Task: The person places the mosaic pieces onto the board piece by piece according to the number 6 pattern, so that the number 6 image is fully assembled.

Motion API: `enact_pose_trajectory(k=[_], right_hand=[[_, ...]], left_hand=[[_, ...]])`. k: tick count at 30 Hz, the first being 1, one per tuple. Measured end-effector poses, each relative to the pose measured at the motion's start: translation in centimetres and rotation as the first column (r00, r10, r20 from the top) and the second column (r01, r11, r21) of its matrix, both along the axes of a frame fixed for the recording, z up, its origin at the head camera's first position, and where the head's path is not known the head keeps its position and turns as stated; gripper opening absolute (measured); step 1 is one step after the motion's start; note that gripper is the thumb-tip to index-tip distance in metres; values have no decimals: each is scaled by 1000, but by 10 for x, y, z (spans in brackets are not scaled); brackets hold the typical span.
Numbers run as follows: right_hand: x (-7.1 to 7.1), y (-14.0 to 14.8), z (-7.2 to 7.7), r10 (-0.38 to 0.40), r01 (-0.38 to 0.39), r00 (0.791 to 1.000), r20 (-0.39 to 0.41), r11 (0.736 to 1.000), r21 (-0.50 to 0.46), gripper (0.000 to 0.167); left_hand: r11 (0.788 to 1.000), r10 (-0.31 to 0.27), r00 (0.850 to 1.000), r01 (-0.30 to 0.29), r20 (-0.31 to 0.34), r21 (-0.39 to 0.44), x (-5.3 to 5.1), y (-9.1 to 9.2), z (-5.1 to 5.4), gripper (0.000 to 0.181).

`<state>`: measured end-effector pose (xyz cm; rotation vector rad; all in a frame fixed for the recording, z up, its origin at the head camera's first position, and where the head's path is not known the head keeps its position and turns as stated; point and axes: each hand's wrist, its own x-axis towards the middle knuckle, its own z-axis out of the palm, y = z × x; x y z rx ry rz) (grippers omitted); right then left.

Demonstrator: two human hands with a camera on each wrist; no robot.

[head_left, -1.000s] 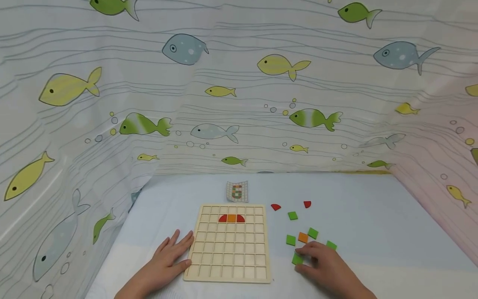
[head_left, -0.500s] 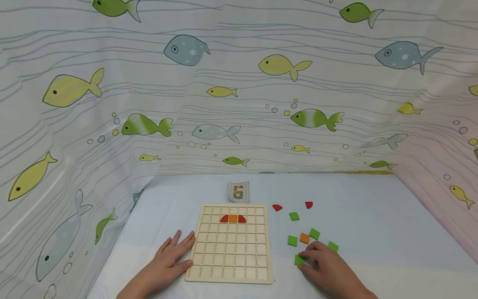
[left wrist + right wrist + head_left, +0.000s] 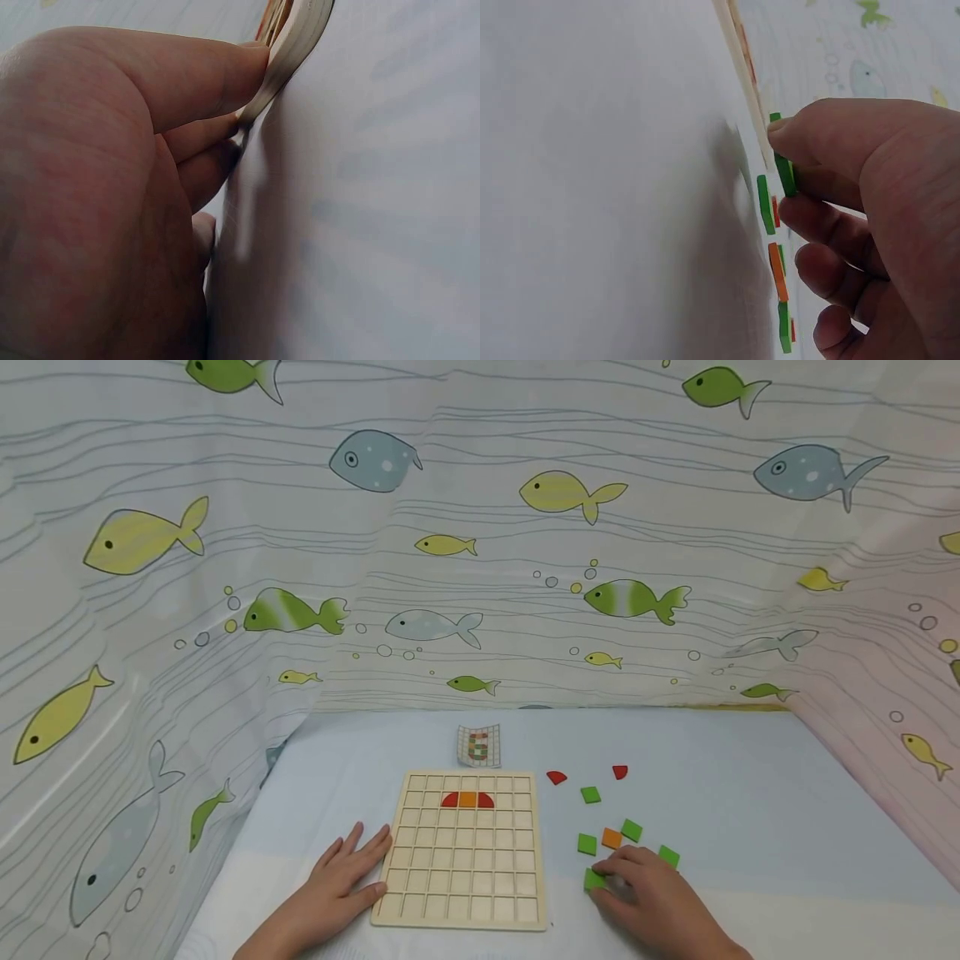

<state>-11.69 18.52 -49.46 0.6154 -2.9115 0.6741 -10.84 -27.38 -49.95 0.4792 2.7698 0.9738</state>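
A pale wooden grid board lies flat on the table. In one of its upper rows sit an orange square tile and a red quarter-round tile on either side of it. My left hand rests at the board's left edge with fingers spread; in the left wrist view its thumb touches the edge. Right of the board, my right hand pinches a green square tile between thumb and fingers. The right wrist view shows this green tile tilted up on edge.
Loose on the table lie several green tiles, an orange tile and two red quarter-rounds. Behind the board is a small pattern card. Fish-printed sheets stand around the table's back and sides.
My right hand has closed its fingertips on the green tile and shifted slightly left with it. The left hand stays at the board's edge.
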Motion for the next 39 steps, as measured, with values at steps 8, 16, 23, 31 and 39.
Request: enact_pose_trajectory(k=[8, 16, 23, 31, 39], right_hand=[[-1, -10, 5, 63, -65, 985, -161, 998, -4, 24], [-12, -32, 8, 163, -180, 957, -239, 982, -55, 23], [-20, -56, 14, 197, -197, 976, -92, 980, 6, 21], [-30, -74, 19, 210, -208, 976, -58, 977, 35, 22], [-40, -93, 24, 250, -250, 966, -68, 968, 13, 24]], left_hand=[[1000, -4, 1000, 4, 5, -1, 0, -2, -1, 67], [1000, -12, 1000, 12, 9, -3, -1, -3, -3, 67], [1000, -14, 1000, 15, 14, -12, -1, -2, 0, 67], [999, -13, 1000, 14, 6, -29, 1, 0, 0, 66], [999, -9, 1000, 9, -1, -31, 1, -1, 0, 65]])
